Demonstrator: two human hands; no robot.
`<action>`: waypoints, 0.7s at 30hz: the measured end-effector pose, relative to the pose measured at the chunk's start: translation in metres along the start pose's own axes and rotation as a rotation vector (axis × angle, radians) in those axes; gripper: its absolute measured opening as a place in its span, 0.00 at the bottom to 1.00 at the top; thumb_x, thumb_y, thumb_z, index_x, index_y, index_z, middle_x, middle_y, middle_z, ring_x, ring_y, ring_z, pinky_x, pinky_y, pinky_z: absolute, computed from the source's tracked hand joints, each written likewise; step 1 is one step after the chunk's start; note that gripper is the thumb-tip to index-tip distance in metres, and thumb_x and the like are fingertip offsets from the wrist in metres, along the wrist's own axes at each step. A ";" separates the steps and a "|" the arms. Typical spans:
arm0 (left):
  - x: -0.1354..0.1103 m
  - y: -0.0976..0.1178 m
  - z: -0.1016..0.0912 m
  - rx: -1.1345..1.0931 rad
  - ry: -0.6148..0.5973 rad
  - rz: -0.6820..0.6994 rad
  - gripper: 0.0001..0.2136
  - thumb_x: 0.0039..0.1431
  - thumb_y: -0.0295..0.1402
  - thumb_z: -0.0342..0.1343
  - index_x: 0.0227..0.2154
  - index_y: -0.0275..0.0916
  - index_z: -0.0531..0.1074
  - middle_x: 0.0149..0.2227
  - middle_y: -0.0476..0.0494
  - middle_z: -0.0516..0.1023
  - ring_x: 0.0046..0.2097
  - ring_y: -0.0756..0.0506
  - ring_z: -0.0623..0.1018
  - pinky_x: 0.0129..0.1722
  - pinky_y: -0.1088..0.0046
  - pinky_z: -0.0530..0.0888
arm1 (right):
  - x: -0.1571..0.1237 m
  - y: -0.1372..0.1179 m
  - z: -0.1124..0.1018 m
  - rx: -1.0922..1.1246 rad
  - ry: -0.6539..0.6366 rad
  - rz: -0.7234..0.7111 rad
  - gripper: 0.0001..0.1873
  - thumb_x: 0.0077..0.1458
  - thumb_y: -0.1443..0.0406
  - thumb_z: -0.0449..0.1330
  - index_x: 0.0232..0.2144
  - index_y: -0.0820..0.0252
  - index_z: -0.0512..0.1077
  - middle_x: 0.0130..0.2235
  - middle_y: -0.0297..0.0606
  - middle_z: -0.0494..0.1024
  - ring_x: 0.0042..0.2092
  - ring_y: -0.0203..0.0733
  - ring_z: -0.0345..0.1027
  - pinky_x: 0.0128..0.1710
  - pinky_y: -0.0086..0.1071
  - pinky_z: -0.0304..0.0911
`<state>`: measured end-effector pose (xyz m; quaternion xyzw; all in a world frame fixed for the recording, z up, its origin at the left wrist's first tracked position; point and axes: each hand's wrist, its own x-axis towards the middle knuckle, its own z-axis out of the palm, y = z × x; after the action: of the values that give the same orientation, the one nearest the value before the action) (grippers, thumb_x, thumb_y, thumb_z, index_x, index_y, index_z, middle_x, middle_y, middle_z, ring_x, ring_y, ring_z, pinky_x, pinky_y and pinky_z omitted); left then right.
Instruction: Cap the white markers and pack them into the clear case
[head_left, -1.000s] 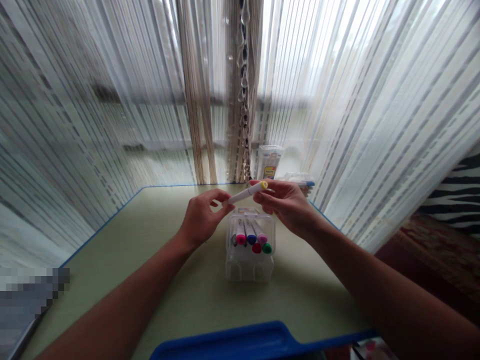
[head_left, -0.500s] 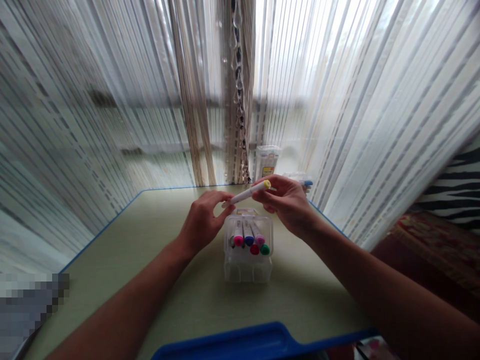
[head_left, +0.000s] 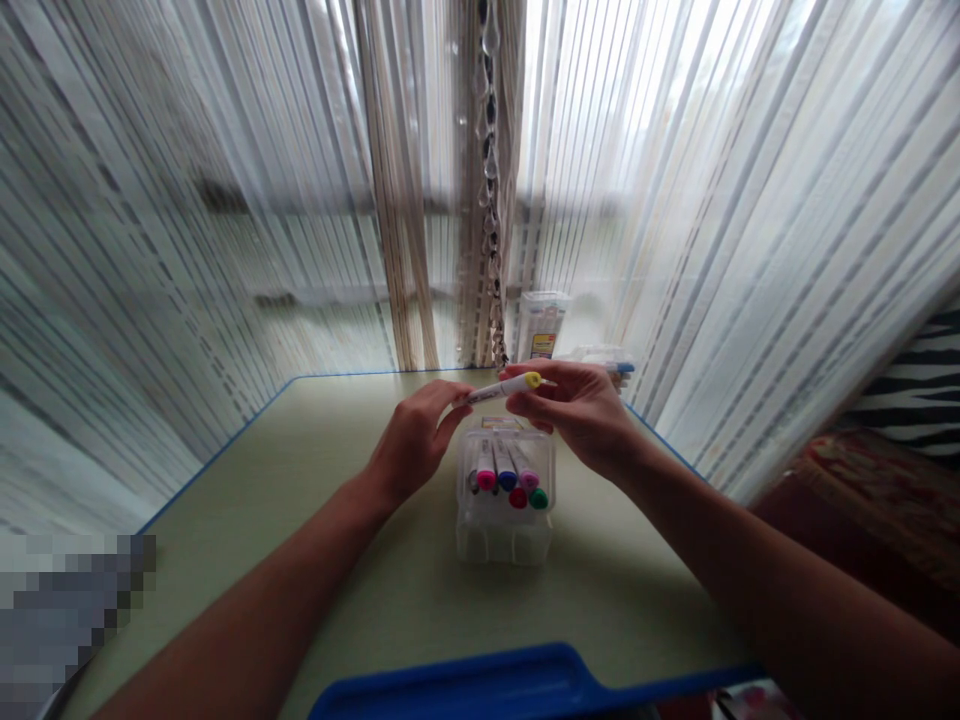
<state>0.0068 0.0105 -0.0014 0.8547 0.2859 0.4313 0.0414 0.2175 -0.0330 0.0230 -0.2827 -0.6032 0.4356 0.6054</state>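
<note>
A white marker (head_left: 499, 390) with a yellow end is held in the air above the table, almost level and tilted up slightly to the right. My left hand (head_left: 420, 430) pinches its left end between thumb and fingers. Closed around the yellow end is my right hand (head_left: 577, 405); a small pale tip shows just beyond the yellow. Below both hands stands a clear plastic case (head_left: 504, 535). Several markers lie in it with their coloured ends towards me, among them a pink marker (head_left: 486, 480), a blue marker (head_left: 508, 480) and a green marker (head_left: 538, 498).
A tall clear box (head_left: 544, 325) stands at the table's back edge, beside another clear case (head_left: 600, 356) partly behind my right hand. String curtains (head_left: 300, 200) hang behind the pale table (head_left: 300, 440). A blue tray-like edge (head_left: 450, 685) runs along the front.
The marker has tilted closer to level, and its yellow end sits a little lower. Both hands keep their grip. The whole view has shifted slightly.
</note>
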 end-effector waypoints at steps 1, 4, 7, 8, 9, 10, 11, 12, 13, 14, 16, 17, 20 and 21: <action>0.000 0.000 0.000 -0.006 -0.007 -0.005 0.07 0.65 0.27 0.54 0.43 0.37 0.75 0.42 0.41 0.81 0.45 0.43 0.80 0.46 0.66 0.75 | 0.000 -0.001 0.001 0.005 -0.016 0.007 0.15 0.43 0.65 0.76 0.37 0.54 0.84 0.30 0.34 0.80 0.25 0.29 0.66 0.19 0.23 0.58; 0.000 0.001 0.000 -0.018 -0.018 -0.016 0.07 0.66 0.27 0.54 0.43 0.37 0.75 0.42 0.41 0.81 0.46 0.43 0.80 0.47 0.65 0.75 | -0.001 -0.004 0.003 0.037 -0.039 0.016 0.14 0.41 0.66 0.77 0.34 0.52 0.84 0.34 0.34 0.81 0.30 0.31 0.72 0.27 0.25 0.69; 0.000 0.002 0.000 -0.020 -0.023 -0.020 0.07 0.66 0.27 0.53 0.43 0.37 0.75 0.43 0.41 0.80 0.46 0.42 0.80 0.47 0.64 0.75 | -0.001 -0.006 0.004 0.048 -0.041 0.018 0.14 0.40 0.66 0.77 0.33 0.52 0.84 0.38 0.35 0.81 0.34 0.33 0.74 0.33 0.28 0.73; 0.000 0.002 0.000 -0.022 -0.024 -0.021 0.07 0.66 0.27 0.53 0.43 0.38 0.75 0.43 0.40 0.80 0.46 0.42 0.80 0.47 0.64 0.75 | -0.001 -0.006 0.004 0.045 -0.042 0.017 0.13 0.40 0.66 0.77 0.33 0.52 0.84 0.39 0.35 0.81 0.34 0.33 0.74 0.33 0.28 0.73; 0.000 0.002 0.000 -0.024 -0.025 -0.021 0.07 0.66 0.27 0.53 0.43 0.38 0.75 0.43 0.40 0.80 0.46 0.42 0.80 0.47 0.64 0.76 | -0.001 -0.006 0.004 0.042 -0.042 0.016 0.13 0.41 0.66 0.77 0.33 0.52 0.84 0.39 0.35 0.81 0.35 0.33 0.74 0.33 0.28 0.73; 0.000 0.002 0.000 -0.026 -0.025 -0.021 0.07 0.66 0.28 0.53 0.43 0.38 0.75 0.43 0.40 0.80 0.46 0.42 0.80 0.47 0.64 0.76 | -0.001 -0.006 0.004 0.040 -0.043 0.013 0.13 0.41 0.66 0.77 0.33 0.52 0.84 0.39 0.36 0.81 0.35 0.34 0.75 0.33 0.29 0.74; 0.000 0.002 0.000 -0.026 -0.024 -0.021 0.07 0.66 0.28 0.53 0.43 0.38 0.75 0.43 0.40 0.80 0.46 0.42 0.80 0.47 0.64 0.76 | -0.001 -0.006 0.003 0.039 -0.044 0.010 0.13 0.41 0.66 0.77 0.33 0.52 0.84 0.40 0.36 0.81 0.35 0.34 0.75 0.33 0.29 0.74; 0.000 0.002 0.000 -0.025 -0.023 -0.021 0.07 0.66 0.28 0.53 0.43 0.38 0.75 0.42 0.40 0.80 0.46 0.42 0.80 0.47 0.64 0.76 | -0.001 -0.006 0.003 0.039 -0.046 0.008 0.13 0.41 0.66 0.77 0.33 0.52 0.84 0.40 0.36 0.81 0.35 0.34 0.75 0.33 0.29 0.74; 0.000 0.002 0.000 -0.023 -0.023 -0.022 0.07 0.66 0.28 0.53 0.43 0.38 0.75 0.42 0.40 0.81 0.46 0.42 0.80 0.47 0.64 0.76 | -0.001 -0.007 0.003 0.042 -0.050 0.007 0.13 0.41 0.67 0.77 0.33 0.52 0.84 0.40 0.36 0.81 0.35 0.34 0.74 0.33 0.29 0.74; 0.000 0.002 0.000 -0.022 -0.022 -0.022 0.07 0.66 0.28 0.53 0.43 0.38 0.75 0.42 0.40 0.81 0.46 0.42 0.80 0.47 0.64 0.76 | -0.001 -0.007 0.003 0.047 -0.053 0.007 0.13 0.41 0.67 0.77 0.33 0.52 0.84 0.39 0.36 0.81 0.35 0.34 0.74 0.33 0.29 0.74; 0.000 0.003 0.000 -0.021 -0.018 -0.019 0.07 0.66 0.27 0.53 0.43 0.38 0.75 0.42 0.40 0.81 0.46 0.42 0.80 0.47 0.64 0.76 | -0.001 -0.007 0.004 0.059 -0.055 0.006 0.13 0.41 0.67 0.77 0.33 0.52 0.84 0.39 0.35 0.81 0.34 0.33 0.74 0.33 0.29 0.74; 0.000 0.003 0.000 -0.020 -0.017 -0.019 0.07 0.66 0.27 0.53 0.43 0.38 0.75 0.43 0.40 0.81 0.46 0.42 0.80 0.47 0.64 0.76 | -0.001 -0.007 0.004 0.063 -0.054 0.006 0.13 0.41 0.68 0.77 0.33 0.52 0.84 0.39 0.35 0.81 0.34 0.32 0.74 0.33 0.28 0.74; 0.001 0.004 0.000 -0.019 -0.013 -0.023 0.07 0.66 0.27 0.53 0.43 0.38 0.74 0.43 0.40 0.81 0.46 0.42 0.80 0.47 0.64 0.76 | -0.001 -0.007 0.004 0.052 -0.051 0.006 0.13 0.42 0.68 0.76 0.33 0.52 0.84 0.39 0.35 0.81 0.33 0.32 0.73 0.31 0.28 0.73; 0.001 0.004 0.000 -0.019 -0.013 -0.024 0.07 0.66 0.27 0.53 0.43 0.38 0.74 0.43 0.40 0.80 0.46 0.42 0.80 0.47 0.64 0.76 | -0.001 -0.007 0.003 0.045 -0.051 0.005 0.13 0.42 0.68 0.76 0.33 0.52 0.84 0.39 0.35 0.81 0.33 0.32 0.73 0.31 0.29 0.73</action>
<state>0.0085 0.0077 0.0003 0.8534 0.2920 0.4281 0.0566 0.2154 -0.0372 0.0288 -0.2595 -0.6078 0.4575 0.5950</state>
